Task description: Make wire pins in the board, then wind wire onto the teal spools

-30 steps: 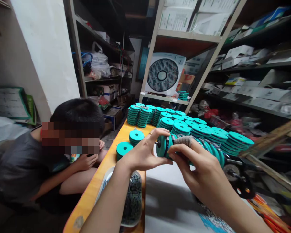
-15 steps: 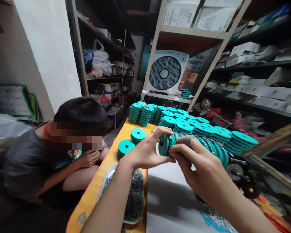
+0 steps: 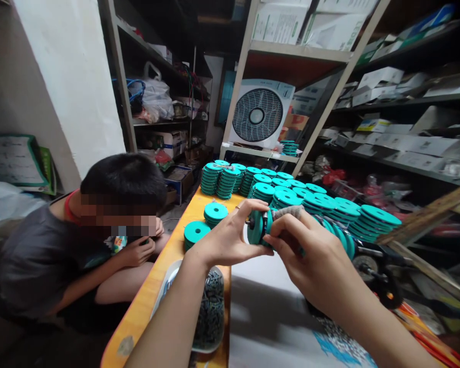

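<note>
A row of green spools with dark winding between their discs sits on a horizontal rod. My left hand is curled around the end spool, thumb below and fingers above. My right hand is closed in a pinch at that spool's inner edge, by a dark strand; what lies between the fingertips is too small to make out. A grey wrap covers one right finger. My right hand hides part of the row.
Stacked green spools crowd the far end of the yellow table. A plastic tub of small metal pieces stands by my left forearm. Another person sits at the left. A box fan and loaded shelves stand behind.
The view has shifted slightly, so everything appears a little further left. My right fingers have curled in more at the end spool; my left hand keeps its hold.
</note>
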A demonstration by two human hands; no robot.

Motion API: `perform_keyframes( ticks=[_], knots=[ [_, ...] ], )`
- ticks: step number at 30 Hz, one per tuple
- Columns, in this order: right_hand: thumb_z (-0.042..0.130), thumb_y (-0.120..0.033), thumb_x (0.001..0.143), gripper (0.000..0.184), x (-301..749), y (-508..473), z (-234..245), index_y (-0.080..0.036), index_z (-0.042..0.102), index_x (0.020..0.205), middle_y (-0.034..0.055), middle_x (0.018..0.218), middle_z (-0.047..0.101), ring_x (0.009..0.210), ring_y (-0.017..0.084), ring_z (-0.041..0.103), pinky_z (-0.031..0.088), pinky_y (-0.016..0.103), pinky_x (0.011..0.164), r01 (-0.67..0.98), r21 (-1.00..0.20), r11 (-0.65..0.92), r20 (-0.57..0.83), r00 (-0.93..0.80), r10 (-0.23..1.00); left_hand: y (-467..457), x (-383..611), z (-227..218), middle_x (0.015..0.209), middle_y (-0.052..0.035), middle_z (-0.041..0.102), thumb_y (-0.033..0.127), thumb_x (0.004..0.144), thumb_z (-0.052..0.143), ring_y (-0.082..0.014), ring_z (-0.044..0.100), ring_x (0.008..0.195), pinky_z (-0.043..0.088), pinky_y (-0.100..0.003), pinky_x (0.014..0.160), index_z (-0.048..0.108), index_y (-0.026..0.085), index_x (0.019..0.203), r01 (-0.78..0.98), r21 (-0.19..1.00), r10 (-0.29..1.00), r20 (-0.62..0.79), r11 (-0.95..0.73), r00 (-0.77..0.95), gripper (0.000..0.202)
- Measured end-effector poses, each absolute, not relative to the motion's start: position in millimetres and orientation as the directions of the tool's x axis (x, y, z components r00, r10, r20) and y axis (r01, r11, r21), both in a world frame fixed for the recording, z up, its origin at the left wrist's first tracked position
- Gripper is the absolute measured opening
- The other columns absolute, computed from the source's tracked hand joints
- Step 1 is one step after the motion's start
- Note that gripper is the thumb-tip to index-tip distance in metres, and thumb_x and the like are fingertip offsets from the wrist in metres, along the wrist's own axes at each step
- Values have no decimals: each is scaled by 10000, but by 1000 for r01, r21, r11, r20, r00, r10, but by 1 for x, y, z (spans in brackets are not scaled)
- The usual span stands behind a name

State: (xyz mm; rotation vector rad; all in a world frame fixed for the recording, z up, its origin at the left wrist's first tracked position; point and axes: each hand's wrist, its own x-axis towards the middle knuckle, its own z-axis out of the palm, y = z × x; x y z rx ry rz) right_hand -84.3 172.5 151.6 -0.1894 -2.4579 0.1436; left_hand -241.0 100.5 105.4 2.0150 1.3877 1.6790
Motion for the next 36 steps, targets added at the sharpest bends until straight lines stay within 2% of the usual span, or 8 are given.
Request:
perform_keyframes(
  ticks=[7, 11, 13, 15, 18, 24, 30, 36],
  knots=[
    [494, -109, 868, 131, -84, 171, 146, -177, 513, 758, 35, 824, 463, 684, 136, 486, 401, 261, 586, 120, -76, 990, 643, -753, 141, 100, -240, 106, 1294, -58, 436, 143, 696, 760, -220, 432, 1230, 359, -382, 1065, 391, 280, 1184, 537, 653, 738, 670, -534, -81, 627],
    [553, -174, 866, 58, -42, 172, 157, -206, 519, 832, 39, 880, 524, 750, 138, 539, 458, 235, 602, -22, -343, 939, 748, -611, 259, 99, -239, 110, 1326, -58, 408, 105, 670, 776, -219, 394, 1264, 334, -387, 1089, 388, 281, 1191, 541, 669, 757, 648, -510, -89, 673],
    [561, -217, 870, 35, -11, 175, 161, -220, 526, 866, 27, 842, 546, 721, 134, 554, 457, 216, 554, -9, -472, 881, 668, -655, 352, 98, -237, 112, 1341, -57, 389, 88, 678, 763, -218, 377, 1278, 328, -392, 1094, 377, 287, 1199, 534, 680, 769, 634, -502, -85, 679],
    [541, -256, 885, 35, 18, 182, 156, -229, 558, 870, 14, 805, 567, 685, 130, 558, 449, 223, 555, 119, -487, 865, 467, -802, 373, 97, -236, 115, 1349, -56, 380, 94, 692, 757, -218, 356, 1292, 302, -403, 1107, 360, 296, 1216, 526, 693, 781, 619, -493, -83, 688],
    [482, -231, 908, 137, 47, 198, 127, -227, 602, 841, 13, 806, 577, 724, 144, 572, 445, 264, 643, 362, -358, 861, 168, -882, 441, 96, -233, 118, 1348, -46, 393, 162, 675, 795, -215, 358, 1287, 295, -394, 1106, 338, 315, 1246, 510, 736, 818, 566, -446, -102, 748],
    [453, -142, 893, 229, 47, 226, 52, -252, 654, 902, 23, 892, 568, 723, 134, 612, 411, 226, 611, 546, -118, 829, 135, -819, 558, 99, -230, 123, 1328, -35, 427, 226, 649, 827, -235, 400, 1252, 329, -418, 1075, 389, 321, 1189, 480, 771, 822, 547, -419, -160, 702],
    [466, 25, 801, 352, 38, 243, 38, -237, 658, 936, 28, 924, 584, 751, 132, 617, 348, 226, 584, 357, 44, 933, 138, -927, 348, 97, -230, 130, 1321, -31, 436, 279, 702, 788, -231, 346, 1301, 245, -423, 1134, 396, 319, 1192, 529, 746, 833, 540, -404, -125, 628],
    [539, -32, 798, 148, 37, 256, 46, -159, 612, 778, 41, 841, 577, 623, 146, 517, 211, 302, 464, 29, 268, 963, 66, -998, 12, 88, -213, 151, 1347, -49, 418, 410, 848, 592, -247, 357, 1293, 283, -465, 1114, 379, 309, 1233, 784, 597, 877, 455, -171, -156, 451]
  ],
)
